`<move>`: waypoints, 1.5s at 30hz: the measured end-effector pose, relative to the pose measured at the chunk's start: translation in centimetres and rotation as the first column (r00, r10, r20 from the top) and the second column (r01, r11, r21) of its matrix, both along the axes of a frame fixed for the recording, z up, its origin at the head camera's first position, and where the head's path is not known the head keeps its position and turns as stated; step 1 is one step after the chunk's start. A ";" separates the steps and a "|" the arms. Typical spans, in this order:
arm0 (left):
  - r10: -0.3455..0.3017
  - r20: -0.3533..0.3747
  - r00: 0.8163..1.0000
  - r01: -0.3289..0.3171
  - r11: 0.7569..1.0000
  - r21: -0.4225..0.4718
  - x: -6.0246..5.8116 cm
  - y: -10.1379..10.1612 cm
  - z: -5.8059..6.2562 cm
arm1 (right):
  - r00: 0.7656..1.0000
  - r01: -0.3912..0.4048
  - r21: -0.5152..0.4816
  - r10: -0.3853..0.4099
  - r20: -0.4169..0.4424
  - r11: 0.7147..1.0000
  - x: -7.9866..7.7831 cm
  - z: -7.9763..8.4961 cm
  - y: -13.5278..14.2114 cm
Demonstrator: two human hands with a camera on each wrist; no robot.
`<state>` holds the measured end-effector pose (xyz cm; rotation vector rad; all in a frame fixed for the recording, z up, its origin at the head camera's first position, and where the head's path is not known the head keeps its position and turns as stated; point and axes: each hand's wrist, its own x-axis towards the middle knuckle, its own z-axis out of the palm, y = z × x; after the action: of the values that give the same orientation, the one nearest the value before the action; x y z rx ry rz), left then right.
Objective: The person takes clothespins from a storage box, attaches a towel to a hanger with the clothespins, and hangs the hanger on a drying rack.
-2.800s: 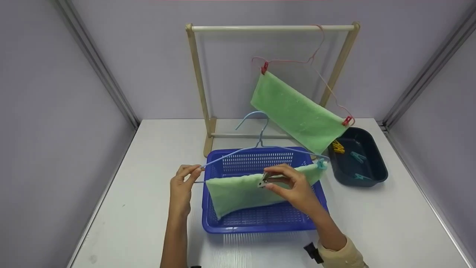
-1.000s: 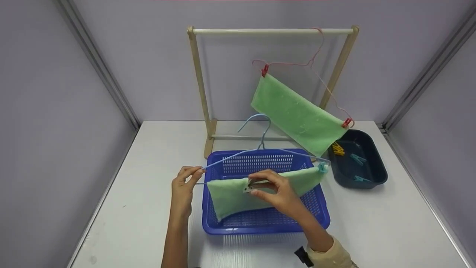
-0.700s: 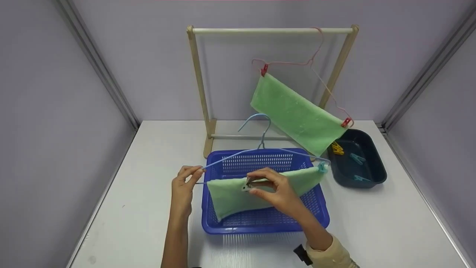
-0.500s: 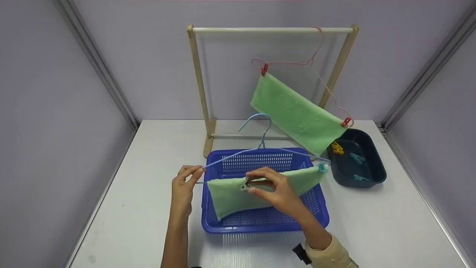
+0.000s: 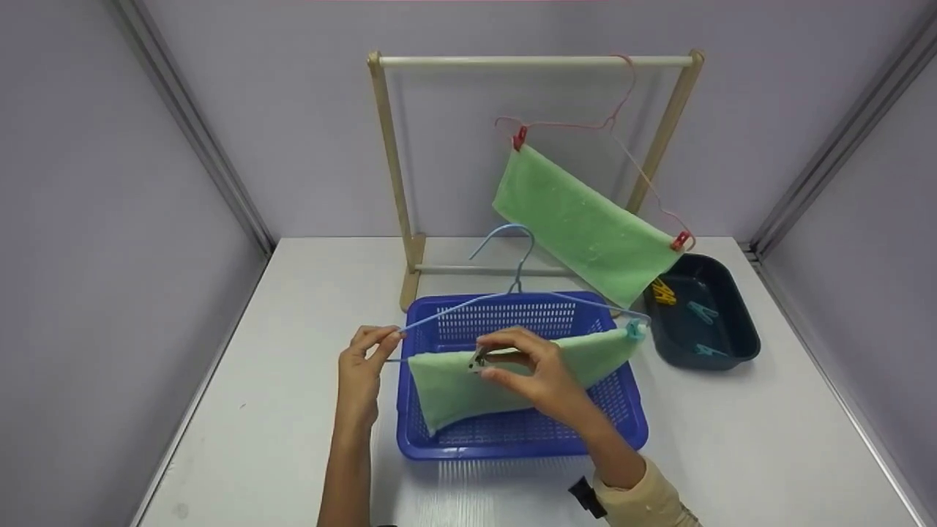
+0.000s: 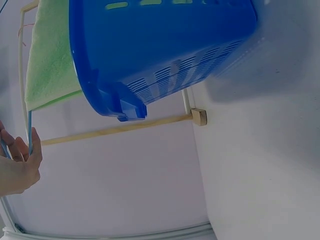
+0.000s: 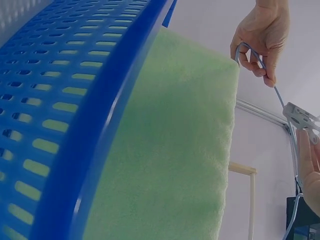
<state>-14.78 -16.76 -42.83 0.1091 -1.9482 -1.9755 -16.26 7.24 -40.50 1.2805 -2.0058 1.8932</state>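
Observation:
My left hand (image 5: pixel 362 369) pinches the left end of a light blue hanger (image 5: pixel 454 307), also seen in the left wrist view. A green towel (image 5: pixel 446 384) is draped over the hanger's lower bar, above the blue basket (image 5: pixel 523 451). At the towel's right end a teal clothespin (image 5: pixel 635 329) clips it to the hanger. My right hand (image 5: pixel 538 373) pinches a grey-white clothespin (image 5: pixel 477 361) between thumb and fingers, in front of the towel's upper edge. In the right wrist view this clothespin (image 7: pixel 300 117) shows clear of the towel, its legs against the fingers.
Behind stands a wooden rack (image 5: pixel 392 146) with a white rail. From it a pink hanger (image 5: pixel 571 124) hangs tilted, with another green towel (image 5: pixel 585 219) held by two red clothespins (image 5: pixel 520 137). A dark tub (image 5: pixel 743 322) at right holds yellow and teal clothespins.
My right hand has moved left along the towel with the grey-white clothespin, slowing over the last second. The left hand and the blue hanger have stayed nearly in place.

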 end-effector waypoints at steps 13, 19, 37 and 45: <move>-0.003 0.006 1.000 0.003 1.000 0.006 -0.1 0.0 0.0 | 0.999 0.016 -0.038 -0.014 0.050 0.999 -0.3 -0.1 -0.9; 0.001 0.002 1.000 -0.001 1.000 0.011 -0.1 0.1 -0.1 | 0.997 0.021 -0.034 -0.018 0.080 0.999 -0.3 -0.1 -1.0; -0.007 -0.014 1.000 0.007 1.000 0.012 -0.3 0.2 -0.3 | 0.998 0.009 -0.031 -0.007 0.066 0.999 0.9 2.1 -1.9; -0.015 -0.015 1.000 0.015 1.000 0.002 -0.4 0.2 -0.4 | 0.998 0.003 -0.017 -0.002 0.065 1.000 0.7 2.1 -2.1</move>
<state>-15.18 -16.57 -43.19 0.0809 -1.9433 -1.9822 -15.51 5.15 -38.45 1.2275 -2.0157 1.9712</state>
